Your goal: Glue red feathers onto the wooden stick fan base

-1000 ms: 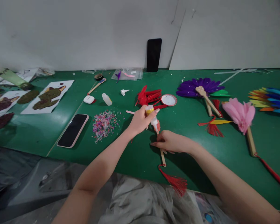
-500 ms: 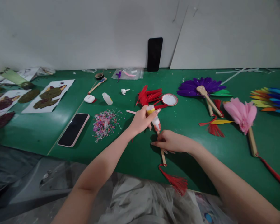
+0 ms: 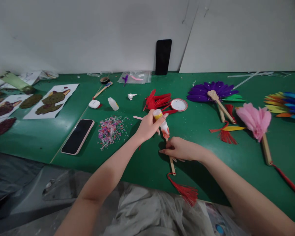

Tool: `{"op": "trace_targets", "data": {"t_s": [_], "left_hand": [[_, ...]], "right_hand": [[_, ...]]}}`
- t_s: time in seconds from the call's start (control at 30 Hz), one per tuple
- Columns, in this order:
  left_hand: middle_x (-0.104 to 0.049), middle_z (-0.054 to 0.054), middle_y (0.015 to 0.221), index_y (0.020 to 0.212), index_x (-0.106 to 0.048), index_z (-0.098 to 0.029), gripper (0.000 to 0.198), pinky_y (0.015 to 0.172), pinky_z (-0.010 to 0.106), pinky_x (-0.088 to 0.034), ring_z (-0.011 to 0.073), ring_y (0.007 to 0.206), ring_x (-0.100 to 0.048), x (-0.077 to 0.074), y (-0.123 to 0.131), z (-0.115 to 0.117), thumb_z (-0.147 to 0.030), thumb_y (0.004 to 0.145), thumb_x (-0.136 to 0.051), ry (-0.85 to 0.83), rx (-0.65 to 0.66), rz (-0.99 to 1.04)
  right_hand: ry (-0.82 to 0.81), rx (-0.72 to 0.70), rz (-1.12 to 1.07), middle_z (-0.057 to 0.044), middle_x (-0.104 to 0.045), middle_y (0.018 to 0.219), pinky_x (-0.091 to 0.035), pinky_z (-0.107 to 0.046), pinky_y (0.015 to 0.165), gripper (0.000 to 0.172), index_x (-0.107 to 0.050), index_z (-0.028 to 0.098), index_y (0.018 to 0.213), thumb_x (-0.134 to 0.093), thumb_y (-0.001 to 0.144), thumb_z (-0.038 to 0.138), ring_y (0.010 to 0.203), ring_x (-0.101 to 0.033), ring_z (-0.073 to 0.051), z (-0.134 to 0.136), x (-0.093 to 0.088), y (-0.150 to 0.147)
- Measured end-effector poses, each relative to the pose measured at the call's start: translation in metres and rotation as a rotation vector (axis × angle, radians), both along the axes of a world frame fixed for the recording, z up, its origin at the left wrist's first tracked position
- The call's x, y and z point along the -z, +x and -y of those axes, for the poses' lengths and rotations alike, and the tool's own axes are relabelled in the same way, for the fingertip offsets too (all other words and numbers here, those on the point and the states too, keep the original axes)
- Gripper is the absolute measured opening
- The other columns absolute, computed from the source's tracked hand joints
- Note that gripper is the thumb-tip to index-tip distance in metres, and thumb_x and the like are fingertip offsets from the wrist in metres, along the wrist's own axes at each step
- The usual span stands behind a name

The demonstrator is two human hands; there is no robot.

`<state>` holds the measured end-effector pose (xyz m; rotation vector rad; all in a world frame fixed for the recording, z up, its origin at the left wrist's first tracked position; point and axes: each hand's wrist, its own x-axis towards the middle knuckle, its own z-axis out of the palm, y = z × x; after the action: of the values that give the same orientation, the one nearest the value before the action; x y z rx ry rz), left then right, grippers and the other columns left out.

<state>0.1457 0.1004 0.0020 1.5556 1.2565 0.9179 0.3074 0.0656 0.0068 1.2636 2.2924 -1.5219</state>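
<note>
My left hand (image 3: 147, 126) is closed around a small white glue bottle (image 3: 163, 126) with a yellow band. The bottle is tilted nozzle-down over the upper end of a wooden fan handle (image 3: 172, 166), where some red shows. Closed on that handle is my right hand (image 3: 180, 149), its fingers hiding the middle part. A red tassel (image 3: 188, 194) hangs from the handle's lower end over the table edge. Just beyond my hands lies a bunch of red feathers (image 3: 157, 101), beside a round white lid-like dish (image 3: 179, 105) with a red rim.
Left of my hands are a pile of colourful bits (image 3: 111, 131), a phone (image 3: 78, 136), a small white bottle (image 3: 113, 104) and a white nozzle cap (image 3: 132, 96). To the right lie a purple feather fan (image 3: 206, 92) and a pink feather fan (image 3: 254, 121). Another phone (image 3: 163, 57) leans on the wall.
The bottle in my left hand has tilted slightly, with its base a little further left. My right hand and the handle look unmoved.
</note>
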Motion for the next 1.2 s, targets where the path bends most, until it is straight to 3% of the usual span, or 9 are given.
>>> {"op": "trace_targets", "data": {"t_s": [0.17, 0.4, 0.57, 0.73, 1.07, 1.2], "left_hand": [[-0.050, -0.007, 0.055, 0.080, -0.044, -0.020, 0.029, 0.040, 0.020, -0.035, 0.0059, 0.036, -0.044, 0.002, -0.002, -0.002, -0.046, 0.085, -0.054, 0.041, -0.075, -0.022], [-0.051, -0.005, 0.062, 0.082, -0.045, -0.019, 0.026, 0.048, 0.020, -0.038, 0.0064, 0.045, -0.048, 0.003, 0.003, -0.001, -0.043, 0.086, -0.055, 0.138, -0.105, -0.045], [-0.047, -0.006, 0.055, 0.078, -0.044, -0.019, 0.032, 0.041, 0.020, -0.033, 0.0055, 0.039, -0.042, 0.003, -0.002, -0.003, -0.048, 0.085, -0.055, 0.063, -0.085, -0.019], [-0.048, -0.007, 0.056, 0.086, -0.045, -0.020, 0.028, 0.037, 0.019, -0.034, 0.0055, 0.036, -0.044, 0.008, -0.001, -0.006, -0.046, 0.087, -0.052, 0.020, -0.135, 0.087], [-0.048, -0.006, 0.056, 0.074, -0.045, -0.018, 0.031, 0.034, 0.019, -0.029, 0.0030, 0.032, -0.039, 0.013, -0.004, -0.008, -0.045, 0.084, -0.057, -0.080, -0.157, 0.020], [-0.047, -0.008, 0.053, 0.081, -0.046, -0.019, 0.032, 0.034, 0.019, -0.032, 0.0041, 0.032, -0.041, 0.015, -0.004, -0.010, -0.049, 0.084, -0.055, -0.072, -0.164, 0.120]], "right_hand": [[-0.011, 0.002, 0.016, 0.001, -0.051, 0.042, -0.034, -0.020, 0.040, 0.043, -0.047, 0.018, 0.050, -0.048, 0.087, 0.039, 0.036, -0.043, -0.008, 0.000, -0.001, 0.000], [0.007, -0.003, -0.014, 0.001, -0.051, 0.043, -0.033, -0.019, 0.039, 0.042, -0.047, 0.017, 0.051, -0.048, 0.086, 0.040, 0.036, -0.043, -0.008, -0.001, 0.004, 0.001], [0.000, 0.000, 0.002, 0.001, -0.050, 0.041, -0.032, -0.019, 0.039, 0.042, -0.047, 0.018, 0.051, -0.048, 0.086, 0.040, 0.036, -0.042, -0.008, 0.000, 0.002, 0.001], [-0.016, 0.000, -0.001, 0.001, -0.049, 0.041, -0.034, -0.020, 0.039, 0.043, -0.046, 0.018, 0.049, -0.047, 0.087, 0.040, 0.035, -0.041, -0.008, 0.000, 0.001, 0.001], [-0.017, 0.005, 0.002, 0.002, -0.049, 0.041, -0.034, -0.019, 0.039, 0.043, -0.046, 0.018, 0.049, -0.048, 0.087, 0.039, 0.035, -0.042, -0.008, -0.001, -0.001, -0.001], [-0.020, 0.008, 0.011, 0.002, -0.048, 0.040, -0.034, -0.020, 0.040, 0.044, -0.046, 0.018, 0.049, -0.048, 0.087, 0.039, 0.035, -0.041, -0.008, 0.000, -0.001, 0.000]]}}
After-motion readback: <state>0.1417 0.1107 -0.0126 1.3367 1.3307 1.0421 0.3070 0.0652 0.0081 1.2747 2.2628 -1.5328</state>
